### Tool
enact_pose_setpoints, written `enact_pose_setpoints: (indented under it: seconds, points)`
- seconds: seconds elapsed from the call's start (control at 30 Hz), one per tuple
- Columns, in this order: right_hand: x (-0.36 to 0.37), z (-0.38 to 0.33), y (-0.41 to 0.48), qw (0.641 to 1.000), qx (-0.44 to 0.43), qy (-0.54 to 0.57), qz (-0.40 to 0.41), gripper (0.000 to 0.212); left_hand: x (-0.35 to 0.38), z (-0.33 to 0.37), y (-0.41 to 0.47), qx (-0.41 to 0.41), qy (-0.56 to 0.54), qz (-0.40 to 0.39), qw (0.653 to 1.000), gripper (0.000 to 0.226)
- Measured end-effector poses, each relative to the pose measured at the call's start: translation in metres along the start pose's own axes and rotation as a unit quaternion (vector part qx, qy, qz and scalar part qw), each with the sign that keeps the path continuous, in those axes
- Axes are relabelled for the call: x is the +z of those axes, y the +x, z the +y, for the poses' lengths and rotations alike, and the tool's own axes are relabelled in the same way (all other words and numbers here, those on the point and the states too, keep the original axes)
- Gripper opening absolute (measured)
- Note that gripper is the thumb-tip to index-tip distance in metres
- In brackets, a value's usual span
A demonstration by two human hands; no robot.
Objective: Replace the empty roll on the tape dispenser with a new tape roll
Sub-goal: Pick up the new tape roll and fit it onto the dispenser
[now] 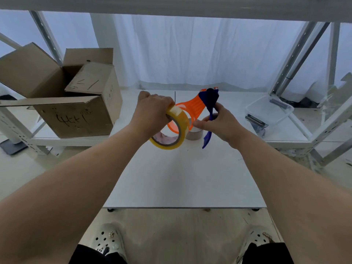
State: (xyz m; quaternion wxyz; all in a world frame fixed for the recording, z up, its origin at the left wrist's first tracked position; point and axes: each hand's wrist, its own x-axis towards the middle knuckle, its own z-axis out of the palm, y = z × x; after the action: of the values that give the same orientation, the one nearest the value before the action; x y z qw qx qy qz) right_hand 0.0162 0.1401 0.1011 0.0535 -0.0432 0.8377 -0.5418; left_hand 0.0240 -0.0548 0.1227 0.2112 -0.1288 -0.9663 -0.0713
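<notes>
Yellow tape roll (176, 128) one, orange dispenser (192, 109) one, two hands.

New roll (176, 128): yellowish clear tape on a dark core, full, tilted on edge above the tabletop (182, 178), gripped from above by the left hand (152, 113), its far side against the dispenser's orange ring.
Dispenser (192, 109): orange plastic frame with a ribbed neck and a dark blue head and handle, held in the air by the right hand (219, 122), head pointing up and away, blue handle hanging down.
Empty roll (194, 133): bare brownish cardboard core, standing on the tabletop just behind the new roll, partly hidden.
</notes>
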Motion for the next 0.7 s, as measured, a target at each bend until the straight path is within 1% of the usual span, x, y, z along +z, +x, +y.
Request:
enact_pose_setpoints:
  seconds: [0.07,0.17,0.27,0.33,0.4,0.47,0.6,0.63,0.7]
  points:
    - [-0.002,0.001,0.0,1.0,0.014,0.014,0.008,0.065,0.004,0.002,-0.002,-0.007,-0.023,-0.052,0.998,0.03]
    - [-0.003,-0.001,0.002,0.999,0.042,0.018,0.018,0.057,0.009,0.007,0.001,-0.056,-0.089,-0.125,0.987,0.031]
    - [-0.004,0.001,0.002,0.995,0.077,0.044,0.052,0.047,0.011,0.005,0.007,-0.102,-0.123,-0.185,0.97,0.048]
    - [-0.006,0.004,0.003,0.99,0.095,0.068,0.08,0.043,0.013,0.002,0.008,-0.125,-0.154,-0.207,0.958,0.056]
    - [-0.006,0.005,0.004,0.985,0.107,0.091,0.103,0.047,0.013,0.0,0.005,-0.144,-0.239,-0.193,0.941,0.061]
    - [-0.006,0.005,0.004,0.982,0.111,0.11,0.105,0.048,0.008,0.002,0.002,-0.159,-0.329,-0.165,0.916,0.067]
    - [-0.004,0.001,0.003,0.979,0.118,0.135,0.096,0.026,0.001,0.01,0.005,-0.201,-0.458,-0.106,0.859,0.071]
    - [-0.003,0.0,0.003,0.978,0.121,0.145,0.09,0.024,0.0,0.012,0.006,-0.21,-0.476,-0.094,0.849,0.07]
    - [0.0,-0.002,0.004,0.976,0.122,0.159,0.081,0.024,-0.001,0.013,0.008,-0.21,-0.497,-0.08,0.838,0.065]
